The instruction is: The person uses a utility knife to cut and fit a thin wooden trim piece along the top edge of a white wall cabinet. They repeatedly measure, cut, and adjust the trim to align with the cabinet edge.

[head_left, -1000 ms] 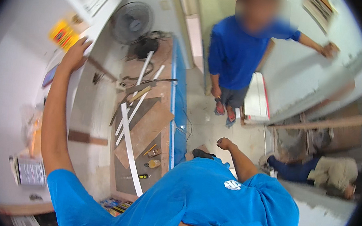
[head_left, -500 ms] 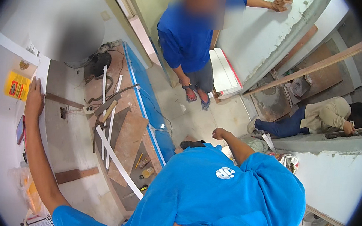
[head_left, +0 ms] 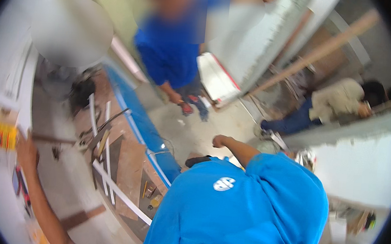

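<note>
My left hand (head_left: 27, 153) rests on the white ledge, its fingers stretched forward though blurred. Right beside the fingertips stands a yellow container (head_left: 4, 136) with a red label; I cannot tell whether they touch it. My right hand (head_left: 220, 141) hangs over the floor in front of my blue shirt, its fingers curled in, with nothing seen in it. To the left of my body, a wooden board surface (head_left: 129, 174) carries long white strips (head_left: 117, 190), a yellow pencil (head_left: 145, 188), a paintbrush (head_left: 151, 191) and a small yellowish bottle (head_left: 155, 201).
A person in blue (head_left: 168, 59) stands ahead, one arm against the wall. Another person in beige (head_left: 339, 99) bends low at the right. A blue panel edge (head_left: 141, 133) borders the boards. A wooden beam (head_left: 315, 53) slants across the right, beyond a white-and-red box (head_left: 218, 77).
The view has shifted and blurred, so most things sit further left. My left hand stays by the yellow container, and my right hand still hangs with curled fingers.
</note>
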The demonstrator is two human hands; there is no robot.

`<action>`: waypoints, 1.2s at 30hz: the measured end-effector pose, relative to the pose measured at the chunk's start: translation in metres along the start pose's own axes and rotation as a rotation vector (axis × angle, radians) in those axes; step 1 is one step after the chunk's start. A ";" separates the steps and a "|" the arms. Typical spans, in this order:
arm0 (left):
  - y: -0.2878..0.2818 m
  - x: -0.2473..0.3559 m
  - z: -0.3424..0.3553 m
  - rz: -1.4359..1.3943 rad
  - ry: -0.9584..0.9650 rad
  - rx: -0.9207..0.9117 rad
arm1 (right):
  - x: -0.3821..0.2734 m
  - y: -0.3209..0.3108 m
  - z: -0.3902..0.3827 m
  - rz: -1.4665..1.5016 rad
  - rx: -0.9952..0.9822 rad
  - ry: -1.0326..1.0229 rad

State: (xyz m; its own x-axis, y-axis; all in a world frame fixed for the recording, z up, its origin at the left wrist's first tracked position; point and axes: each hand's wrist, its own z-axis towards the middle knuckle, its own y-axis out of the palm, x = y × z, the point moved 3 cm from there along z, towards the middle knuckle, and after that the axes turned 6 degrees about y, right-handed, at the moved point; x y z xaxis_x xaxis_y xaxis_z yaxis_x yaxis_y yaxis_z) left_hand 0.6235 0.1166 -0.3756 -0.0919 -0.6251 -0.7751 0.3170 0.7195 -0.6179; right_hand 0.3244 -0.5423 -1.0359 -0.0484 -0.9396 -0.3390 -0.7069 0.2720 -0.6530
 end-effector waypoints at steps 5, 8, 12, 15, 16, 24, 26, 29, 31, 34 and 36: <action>0.049 -0.023 0.018 0.248 0.059 0.061 | 0.025 0.004 0.025 0.144 0.022 0.186; 0.083 -0.033 0.021 0.307 0.084 0.110 | 0.010 -0.021 0.017 0.195 0.114 0.189; 0.115 -0.040 0.015 0.248 0.033 0.201 | -0.020 -0.010 -0.012 0.421 0.248 0.148; 0.097 -0.035 0.048 0.249 -0.047 0.279 | -0.018 0.022 -0.042 0.445 0.260 0.189; 0.100 -0.039 0.044 0.283 -0.073 0.272 | -0.013 0.043 -0.048 0.409 0.228 0.197; 0.063 0.002 0.032 0.249 -0.064 0.505 | 0.053 0.150 -0.164 0.570 0.094 0.635; 0.050 -0.004 0.029 0.375 -0.082 0.207 | 0.060 0.172 -0.156 0.525 0.217 0.576; 0.069 -0.014 0.010 0.497 -0.061 0.294 | 0.053 0.180 -0.155 0.533 0.285 0.463; 0.026 0.017 0.034 0.620 -0.129 0.398 | 0.035 0.168 -0.177 0.601 0.382 0.457; 0.003 0.029 0.026 0.574 -0.242 0.381 | 0.026 0.198 -0.181 0.587 0.490 0.372; -0.007 0.031 0.029 0.553 -0.295 0.350 | 0.022 0.207 -0.191 0.616 0.237 0.452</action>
State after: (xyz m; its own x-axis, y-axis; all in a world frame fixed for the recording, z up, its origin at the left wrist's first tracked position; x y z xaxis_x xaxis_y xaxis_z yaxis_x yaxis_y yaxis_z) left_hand 0.6457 0.0840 -0.3915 0.4129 -0.2881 -0.8640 0.5322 0.8462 -0.0279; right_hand 0.0424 -0.5465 -1.0486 -0.6987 -0.5853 -0.4113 -0.2938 0.7590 -0.5810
